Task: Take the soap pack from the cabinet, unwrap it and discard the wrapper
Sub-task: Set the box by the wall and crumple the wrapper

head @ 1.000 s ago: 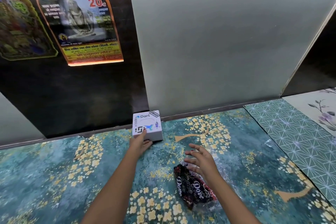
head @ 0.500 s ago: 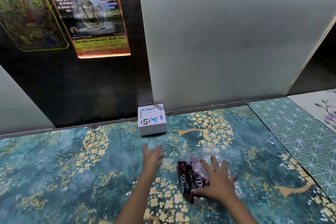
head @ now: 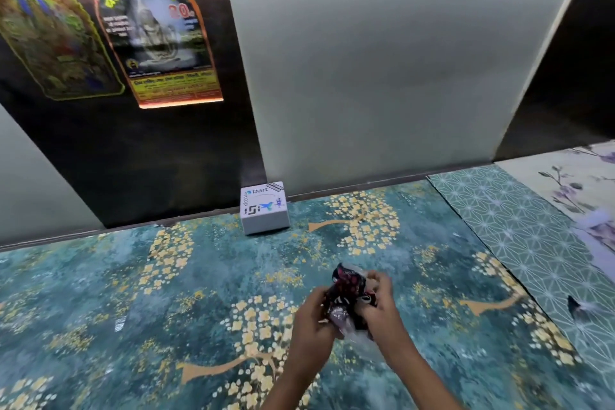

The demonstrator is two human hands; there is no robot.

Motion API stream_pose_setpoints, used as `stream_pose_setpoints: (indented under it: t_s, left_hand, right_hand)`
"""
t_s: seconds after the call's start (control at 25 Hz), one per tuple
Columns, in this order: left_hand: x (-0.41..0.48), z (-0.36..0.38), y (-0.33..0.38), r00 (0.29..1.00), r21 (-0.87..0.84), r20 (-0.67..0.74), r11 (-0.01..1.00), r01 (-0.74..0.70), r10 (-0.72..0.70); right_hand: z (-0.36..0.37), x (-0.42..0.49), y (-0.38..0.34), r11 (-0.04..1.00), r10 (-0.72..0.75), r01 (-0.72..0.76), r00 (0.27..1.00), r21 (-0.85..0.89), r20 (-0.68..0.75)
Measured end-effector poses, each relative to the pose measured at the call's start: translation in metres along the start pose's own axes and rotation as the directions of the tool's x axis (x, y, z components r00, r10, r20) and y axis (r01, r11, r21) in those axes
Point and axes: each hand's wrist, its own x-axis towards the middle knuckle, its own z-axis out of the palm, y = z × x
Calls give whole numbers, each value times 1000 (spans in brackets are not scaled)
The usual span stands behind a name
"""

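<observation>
- Left hand (head: pixel 311 316) and right hand (head: pixel 382 304): fingers clenched on soap pack (head: pixel 349 296), which lies between them.
- Pack long axis: 12 to 6 o'clock.
- White box (head: pixel 264 208) at 11 o'clock: untouched.

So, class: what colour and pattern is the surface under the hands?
Teal-blue surface with clusters of yellow-gold blossoms on golden branches; the head view shows it.

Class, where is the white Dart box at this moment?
In the head view, the white Dart box sits on the floral surface against the back wall, just left of centre, beyond both hands and untouched.
</observation>
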Motion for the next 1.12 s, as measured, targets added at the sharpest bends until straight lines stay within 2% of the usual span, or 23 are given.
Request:
stream_pose_setpoints:
  t_s: [0.08,0.12,0.2,0.24,0.32,0.44,0.48,0.56,0.6,0.64,0.72,0.76,0.88,0.96,1.04,1.12]
  left_hand:
    - [-8,16,19,994,-100,-23,990,102,-105]
    - [-12,22,25,980,-163,-4,967,195,-198]
    - [-27,31,29,919,-331,101,858,393,-381]
    - [-38,37,30,886,-392,155,797,460,-436]
    - [-67,53,28,845,-431,211,730,531,-491]
    - [-116,87,36,801,-514,299,620,593,-518]
    - [-134,99,41,785,-554,353,563,614,-509]
    - [-166,122,44,779,-608,456,489,626,-431]
    - [-182,136,41,775,-571,476,525,632,-416]
    - [-200,151,41,779,-493,476,610,620,-407]
    - [-237,187,35,824,-241,405,824,513,-395]
    - [-252,203,35,850,-144,367,880,452,-377]
    - [-285,237,34,923,31,230,950,311,-309]
    - [-295,250,32,970,153,79,965,215,-229]
    - [-301,262,33,970,154,-19,957,244,-244]
    - [-308,280,42,920,-41,12,919,392,-392]
  right_hand:
    - [-21,-21,-3,994,-88,99,973,-41,215]
    - [-34,-33,-4,990,-106,133,928,-51,357]
    - [-62,-60,-12,974,-87,187,827,-125,555]
    - [-76,-73,-13,949,-79,240,811,-206,580]
    - [-95,-100,-13,890,-119,332,830,-312,545]
    - [-113,-146,-8,829,-310,436,879,-350,362]
    - [-124,-163,-1,804,-367,449,890,-390,269]
    - [-152,-195,18,839,-375,377,923,-391,87]
    - [-169,-213,29,871,-349,333,937,-363,22]
    - [-183,-231,40,900,-311,288,950,-328,-18]
    - [-209,-272,58,949,-221,195,972,-248,-82]
    - [-218,-288,64,974,-161,139,980,-178,-119]
    - [-237,-333,65,995,6,19,967,94,-256]
    - [-243,-355,58,987,18,20,973,160,-230]
    - [-246,-369,55,995,-31,37,996,87,-79]
    - [-252,-380,56,984,-117,109,992,-139,-52]
